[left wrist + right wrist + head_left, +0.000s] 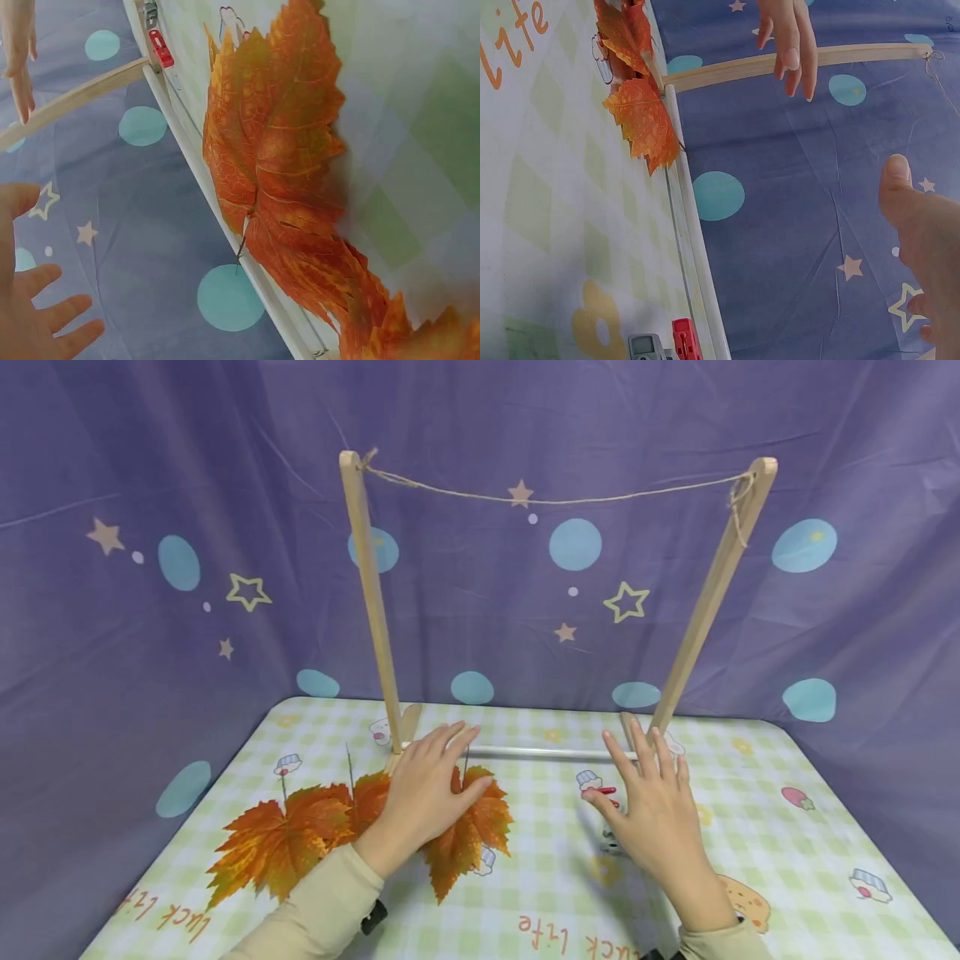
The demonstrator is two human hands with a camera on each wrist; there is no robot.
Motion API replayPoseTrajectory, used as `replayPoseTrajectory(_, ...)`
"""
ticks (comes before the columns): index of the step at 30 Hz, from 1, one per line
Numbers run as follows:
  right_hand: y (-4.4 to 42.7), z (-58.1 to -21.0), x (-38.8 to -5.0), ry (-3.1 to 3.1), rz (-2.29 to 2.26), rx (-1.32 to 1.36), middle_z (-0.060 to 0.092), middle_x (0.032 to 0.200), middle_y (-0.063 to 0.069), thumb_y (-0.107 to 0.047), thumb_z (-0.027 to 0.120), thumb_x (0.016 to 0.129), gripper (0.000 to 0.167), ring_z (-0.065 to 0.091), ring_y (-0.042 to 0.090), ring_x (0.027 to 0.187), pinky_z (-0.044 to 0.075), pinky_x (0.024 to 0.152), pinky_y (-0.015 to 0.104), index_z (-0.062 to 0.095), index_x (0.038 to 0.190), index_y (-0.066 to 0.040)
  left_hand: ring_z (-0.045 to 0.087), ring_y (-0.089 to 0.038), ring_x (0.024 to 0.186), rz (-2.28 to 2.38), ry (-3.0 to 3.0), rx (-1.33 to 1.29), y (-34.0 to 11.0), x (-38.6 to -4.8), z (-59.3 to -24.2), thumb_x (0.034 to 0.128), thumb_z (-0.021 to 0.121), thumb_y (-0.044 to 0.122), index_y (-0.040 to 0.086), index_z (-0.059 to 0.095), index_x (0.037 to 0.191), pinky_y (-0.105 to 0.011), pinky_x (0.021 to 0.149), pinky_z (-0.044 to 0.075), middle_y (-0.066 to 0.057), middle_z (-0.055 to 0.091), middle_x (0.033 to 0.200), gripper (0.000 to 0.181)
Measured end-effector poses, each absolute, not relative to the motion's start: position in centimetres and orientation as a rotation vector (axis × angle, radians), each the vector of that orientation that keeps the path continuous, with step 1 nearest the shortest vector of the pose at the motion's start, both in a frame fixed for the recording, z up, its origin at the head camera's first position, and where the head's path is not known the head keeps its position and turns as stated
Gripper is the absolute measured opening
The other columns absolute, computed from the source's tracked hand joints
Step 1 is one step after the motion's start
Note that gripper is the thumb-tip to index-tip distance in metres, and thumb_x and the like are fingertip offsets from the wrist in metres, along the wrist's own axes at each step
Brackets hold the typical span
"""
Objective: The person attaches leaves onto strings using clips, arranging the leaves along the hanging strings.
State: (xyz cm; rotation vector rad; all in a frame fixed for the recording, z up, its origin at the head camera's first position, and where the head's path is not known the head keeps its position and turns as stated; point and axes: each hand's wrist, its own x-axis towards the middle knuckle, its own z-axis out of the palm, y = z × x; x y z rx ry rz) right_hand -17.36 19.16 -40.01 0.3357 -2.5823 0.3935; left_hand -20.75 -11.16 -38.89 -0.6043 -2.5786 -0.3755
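Several orange artificial maple leaves (pixel 262 847) lie in a row on the left half of the table. My left hand (pixel 427 789) hovers over the right-hand leaves with fingers spread, and the left wrist view shows its fingers apart from the leaf (pixel 292 142). Fingers extended, my right hand (pixel 656 814) is held above the table near a red clip (pixel 604 791) and a grey clip (pixel 646 347). Both clips are partly hidden by that hand in the head view. Behind the hands stands a wooden frame with twine (pixel 555 502) tied between its two posts.
The left post (pixel 372 585) and right post (pixel 708 602) rise near the table's back edge. A white rod (pixel 540 752) joins their bases. A checked, printed cloth (pixel 795 860) covers the table, and a purple curtain (pixel 480 410) surrounds it.
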Motion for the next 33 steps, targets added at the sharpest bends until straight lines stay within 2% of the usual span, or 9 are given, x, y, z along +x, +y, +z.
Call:
replayPoseTrajectory(8,19.0,-40.2,-17.4,-2.584,0.399,0.341,0.003,0.166,0.002,-0.054,0.066,0.089,0.084,0.004,0.036,0.150,0.004,0.115,0.063,0.026,0.158,-0.027,0.043,-0.028,0.136,-0.607,-2.622,-0.687,-11.6,-21.8,-39.1,0.0900,0.069,0.050,0.019,0.051,0.145,-0.054,0.110,0.032,-0.006,0.048,0.147,0.066)
replayPoseTrajectory(15,19.0,-40.1,-17.4,-2.569,0.387,0.340,0.005,0.166,0.003,-0.058,0.062,0.091,0.083,0.005,0.035,0.150,0.006,0.115,0.063,0.026,0.158,-0.026,0.044,-0.028,0.135,-0.804,-2.667,-0.644,-11.8,-23.1,-39.6,0.0888,0.073,0.044,0.020,0.054,0.143,-0.053,0.110,0.032,-0.005,0.051,0.145,0.062)
replayPoseTrajectory(20,19.0,-40.0,-17.4,-2.568,0.389,0.330,0.007,0.166,0.003,-0.057,0.063,0.091,0.082,0.005,0.034,0.151,0.006,0.115,0.063,0.027,0.158,-0.026,0.044,-0.026,0.134,-0.877,-2.720,-0.595,-12.1,-24.0,-39.9,0.0890,0.072,0.046,0.024,0.054,0.143,-0.051,0.110,0.033,-0.002,0.052,0.144,0.061)
replayPoseTrajectory(28,18.9,-39.8,-17.3,-2.573,0.386,0.316,0.012,0.165,0.007,-0.054,0.064,0.091,0.082,0.006,0.035,0.150,0.008,0.114,0.065,0.028,0.158,-0.024,0.048,-0.027,0.129,-0.855,-2.746,-0.554,-12.4,-25.3,-41.0,0.0867,0.074,0.048,0.024,0.059,0.138,-0.048,0.106,0.038,0.000,0.056,0.139,0.059)
replayPoseTrajectory(33,18.8,-39.9,-17.3,-2.575,0.391,0.314,0.013,0.165,0.008,-0.055,0.063,0.091,0.081,0.006,0.035,0.150,0.008,0.114,0.064,0.028,0.158,-0.024,0.053,-0.026,0.123,-0.913,-2.756,-0.501,-12.7,-26.0,-41.6,0.0854,0.078,0.041,0.023,0.062,0.134,-0.047,0.101,0.042,0.001,0.061,0.132,0.055)
